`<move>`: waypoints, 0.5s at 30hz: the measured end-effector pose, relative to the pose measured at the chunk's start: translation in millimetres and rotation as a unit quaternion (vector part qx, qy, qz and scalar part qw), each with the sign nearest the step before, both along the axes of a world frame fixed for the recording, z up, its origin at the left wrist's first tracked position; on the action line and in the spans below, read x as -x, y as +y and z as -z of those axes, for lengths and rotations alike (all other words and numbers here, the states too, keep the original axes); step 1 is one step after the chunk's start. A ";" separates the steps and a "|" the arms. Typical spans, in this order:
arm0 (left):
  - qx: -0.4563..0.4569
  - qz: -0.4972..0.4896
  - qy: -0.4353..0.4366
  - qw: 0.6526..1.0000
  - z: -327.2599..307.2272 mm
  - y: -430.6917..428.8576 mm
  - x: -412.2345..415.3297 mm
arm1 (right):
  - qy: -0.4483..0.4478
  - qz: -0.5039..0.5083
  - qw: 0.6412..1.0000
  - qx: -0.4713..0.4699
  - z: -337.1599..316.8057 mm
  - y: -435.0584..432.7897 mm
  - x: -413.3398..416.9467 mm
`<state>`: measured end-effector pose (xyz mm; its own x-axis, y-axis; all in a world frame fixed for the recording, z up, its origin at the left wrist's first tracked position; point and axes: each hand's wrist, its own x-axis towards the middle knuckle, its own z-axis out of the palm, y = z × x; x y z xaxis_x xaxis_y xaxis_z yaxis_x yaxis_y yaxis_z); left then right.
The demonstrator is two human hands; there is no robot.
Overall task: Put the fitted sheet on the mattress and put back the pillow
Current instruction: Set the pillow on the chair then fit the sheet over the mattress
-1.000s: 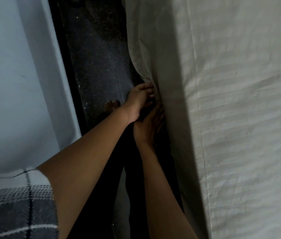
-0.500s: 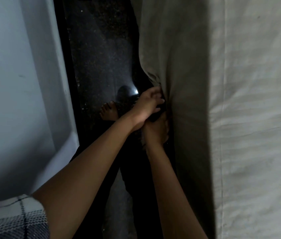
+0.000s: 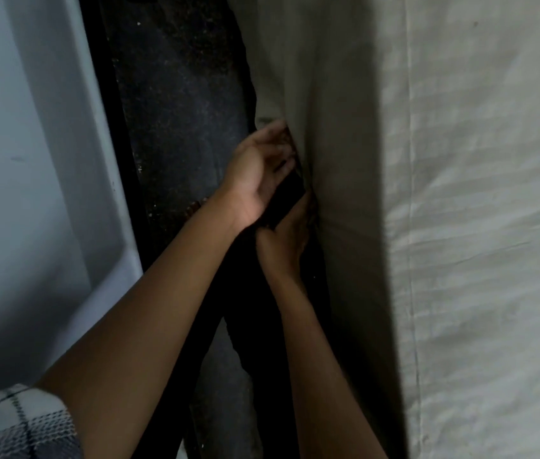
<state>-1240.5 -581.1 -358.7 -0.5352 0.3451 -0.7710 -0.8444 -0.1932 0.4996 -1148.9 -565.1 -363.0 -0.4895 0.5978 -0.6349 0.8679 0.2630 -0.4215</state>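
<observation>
The cream fitted sheet (image 3: pixel 460 226) covers the top and the near side of the mattress on the right. Its loose hem (image 3: pixel 268 104) hangs at the mattress's lower edge beside the floor. My left hand (image 3: pixel 258 170) is turned palm-up there, its fingertips hooked into the hem. Just below, my right hand (image 3: pixel 287 240) grips the sheet at the mattress's bottom edge, where creases fan out; its fingertips are hidden in shadow. No pillow is in view.
A narrow strip of dark speckled floor (image 3: pixel 176 111) runs between the mattress and a pale wall (image 3: pixel 30 160) with a black skirting (image 3: pixel 109 127). My toes (image 3: pixel 193 207) and dark trouser legs stand in that gap.
My left hand has rolled palm-up and slid slightly up along the hem. The right hand stays at the bottom edge. The view has shifted left, hiding most of my foot.
</observation>
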 end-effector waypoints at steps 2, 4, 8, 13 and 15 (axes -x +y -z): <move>0.079 0.033 0.058 0.995 1.8 -7.3 3.4 | -0.059 0.007 0.998 0.006 3.9 -0.5 7.2; 0.151 0.088 0.100 0.979 15.3 -12.1 -8.8 | -0.090 0.028 0.996 0.009 3.6 -5.0 16.3; 0.146 0.122 0.014 0.982 28.1 -9.0 -12.3 | -0.105 0.053 0.993 -0.019 17.9 -5.8 28.7; 0.095 0.114 -0.051 0.988 31.4 -5.6 12.0 | -0.104 0.057 0.993 0.007 26.3 -6.2 35.3; 0.064 0.084 -0.095 0.990 31.5 -1.3 18.7 | -0.112 0.071 0.991 0.017 13.1 1.0 33.9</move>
<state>-1259.1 -582.4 -390.2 -0.3203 0.3095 -0.8953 -0.9401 0.0123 0.3406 -1182.8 -564.0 -376.1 -0.2466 0.6270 -0.7390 0.9679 0.1206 -0.2207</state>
